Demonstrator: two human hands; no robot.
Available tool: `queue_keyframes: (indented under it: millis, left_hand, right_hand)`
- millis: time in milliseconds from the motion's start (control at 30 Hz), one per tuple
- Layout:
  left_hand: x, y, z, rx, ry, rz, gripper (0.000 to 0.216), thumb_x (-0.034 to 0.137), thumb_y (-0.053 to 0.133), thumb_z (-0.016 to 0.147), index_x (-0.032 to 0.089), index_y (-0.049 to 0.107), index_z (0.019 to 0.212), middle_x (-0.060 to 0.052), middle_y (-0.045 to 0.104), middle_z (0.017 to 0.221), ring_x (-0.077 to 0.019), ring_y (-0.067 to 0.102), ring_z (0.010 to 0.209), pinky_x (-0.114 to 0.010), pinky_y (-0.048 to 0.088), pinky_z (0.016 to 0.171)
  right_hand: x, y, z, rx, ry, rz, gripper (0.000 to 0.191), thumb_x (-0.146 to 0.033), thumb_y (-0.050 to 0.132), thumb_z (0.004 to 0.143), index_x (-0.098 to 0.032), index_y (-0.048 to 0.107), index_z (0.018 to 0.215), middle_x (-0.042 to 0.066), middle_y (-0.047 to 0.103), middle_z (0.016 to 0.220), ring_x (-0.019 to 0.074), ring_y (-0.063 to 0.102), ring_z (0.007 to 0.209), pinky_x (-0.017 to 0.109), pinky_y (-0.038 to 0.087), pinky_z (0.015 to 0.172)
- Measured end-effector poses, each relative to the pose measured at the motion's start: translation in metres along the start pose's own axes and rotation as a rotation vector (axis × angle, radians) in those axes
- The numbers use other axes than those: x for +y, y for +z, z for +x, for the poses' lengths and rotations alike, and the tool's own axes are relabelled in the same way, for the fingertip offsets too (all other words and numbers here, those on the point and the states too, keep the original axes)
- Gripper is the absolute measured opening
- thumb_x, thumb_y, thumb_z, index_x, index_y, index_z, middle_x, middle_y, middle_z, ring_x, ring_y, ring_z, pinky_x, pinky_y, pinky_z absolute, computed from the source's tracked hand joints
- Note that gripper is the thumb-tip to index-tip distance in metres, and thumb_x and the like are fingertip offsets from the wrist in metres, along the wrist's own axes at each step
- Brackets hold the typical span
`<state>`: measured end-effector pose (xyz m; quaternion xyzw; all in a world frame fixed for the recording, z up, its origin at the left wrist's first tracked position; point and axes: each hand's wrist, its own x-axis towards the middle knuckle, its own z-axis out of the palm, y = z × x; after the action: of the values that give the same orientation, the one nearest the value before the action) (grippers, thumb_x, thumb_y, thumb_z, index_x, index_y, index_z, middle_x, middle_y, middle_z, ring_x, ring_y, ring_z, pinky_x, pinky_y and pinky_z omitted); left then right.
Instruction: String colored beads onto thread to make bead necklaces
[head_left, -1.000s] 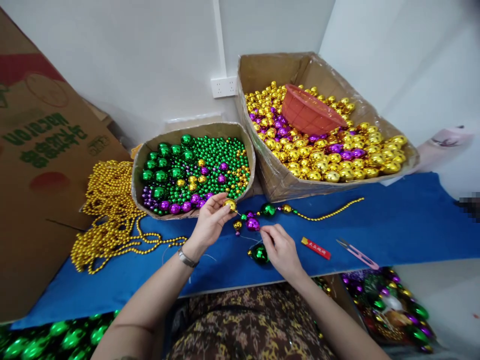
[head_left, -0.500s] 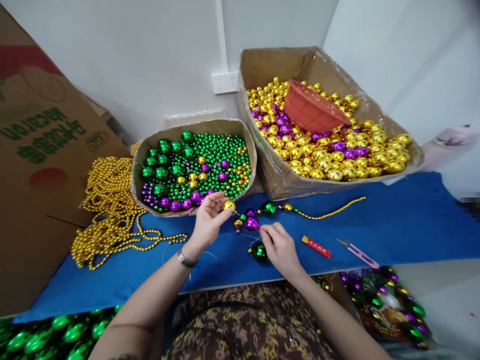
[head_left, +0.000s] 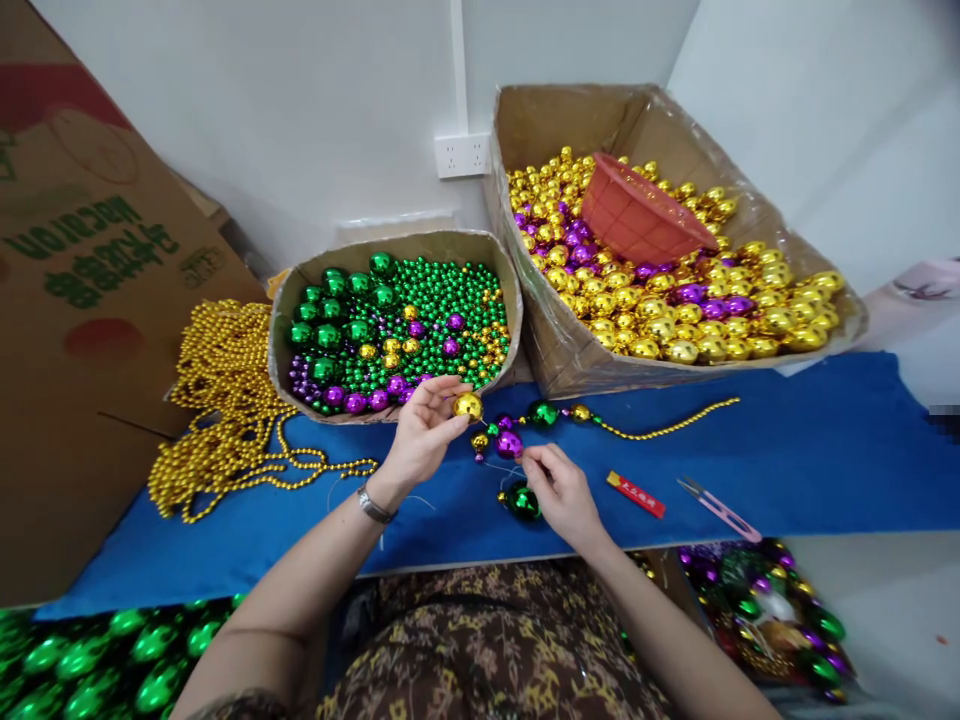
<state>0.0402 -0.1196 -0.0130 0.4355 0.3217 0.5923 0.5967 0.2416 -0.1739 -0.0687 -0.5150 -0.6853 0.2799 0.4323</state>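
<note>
My left hand [head_left: 426,432] is closed on a large gold bead [head_left: 469,406], pinched between thumb and fingers beside the near box's front rim. From that bead a thin line leads right to a small green bead and a purple bead [head_left: 508,444]. My right hand [head_left: 559,492] is closed in a pinch just right of the purple bead, where a pale thread [head_left: 501,467] meets the fingertips. Under this hand lies a large green bead [head_left: 523,501], partly covered. Behind, the bead strand continues through another green bead [head_left: 542,413] into a gold bead chain [head_left: 660,433].
A box [head_left: 517,345] of mostly green beads and a larger box [head_left: 570,378] of gold and purple beads with a red basket [head_left: 645,215] stand behind. Gold chains [head_left: 225,375] lie left. A red-yellow packet [head_left: 636,495] and pink thread snips [head_left: 721,510] lie right on the blue cloth [head_left: 817,450].
The whole view has shifted slightly, so everything sits a little further right and most things higher. Both hands keep nearly the same pose, with the gold bead still in my left fingers.
</note>
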Motion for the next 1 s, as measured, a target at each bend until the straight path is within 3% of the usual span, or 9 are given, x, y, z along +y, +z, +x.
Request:
queue_keyframes:
  millis: [333, 800, 900, 1000]
  left_hand:
    - [-0.0030, -0.0014, -0.0033, -0.066, -0.049, -0.106, 0.041, 0.021, 0.079, 0.072, 0.023, 0.062, 0.109, -0.008, 0.064, 0.118, -0.0241, 0.062, 0.110, -0.036, 0.054, 0.088]
    - [-0.0080, 0.0020, -0.0036, 0.006, -0.042, -0.095, 0.037, 0.022, 0.079, 0.072, 0.021, 0.063, 0.105, -0.006, 0.068, 0.110, -0.0210, 0.066, 0.100, -0.031, 0.057, 0.080]
    - [-0.0078, 0.0036, -0.0046, -0.023, -0.048, -0.100, 0.038, 0.021, 0.079, 0.072, 0.021, 0.063, 0.106, -0.007, 0.068, 0.110, -0.0219, 0.066, 0.103, -0.029, 0.057, 0.079]
    - [-0.0090, 0.0043, -0.0050, -0.034, -0.050, -0.085, 0.040, 0.021, 0.079, 0.072, 0.021, 0.062, 0.108, -0.007, 0.068, 0.111, -0.0218, 0.065, 0.104, -0.029, 0.056, 0.080]
  right_hand:
    - [0.0042, 0.0031, -0.0016, -0.010, 0.024, 0.025, 0.025, -0.035, 0.045, 0.096, -0.020, 0.062, 0.084, 0.002, 0.059, 0.077, 0.0149, 0.061, 0.068, 0.024, 0.048, 0.061]
    - [0.0039, 0.0006, -0.0041, -0.016, 0.050, 0.035, 0.023, -0.034, 0.047, 0.095, -0.021, 0.063, 0.085, 0.003, 0.058, 0.077, 0.0157, 0.060, 0.072, 0.025, 0.045, 0.062]
    - [0.0062, 0.0029, -0.0036, -0.029, 0.108, 0.116, 0.023, -0.037, 0.050, 0.094, -0.020, 0.064, 0.086, 0.003, 0.059, 0.080, 0.0154, 0.061, 0.070, 0.026, 0.047, 0.061]
    - [0.0107, 0.0102, -0.0033, -0.062, 0.233, 0.355, 0.023, -0.042, 0.055, 0.090, -0.021, 0.063, 0.098, 0.002, 0.059, 0.082, 0.0145, 0.062, 0.068, 0.027, 0.051, 0.063]
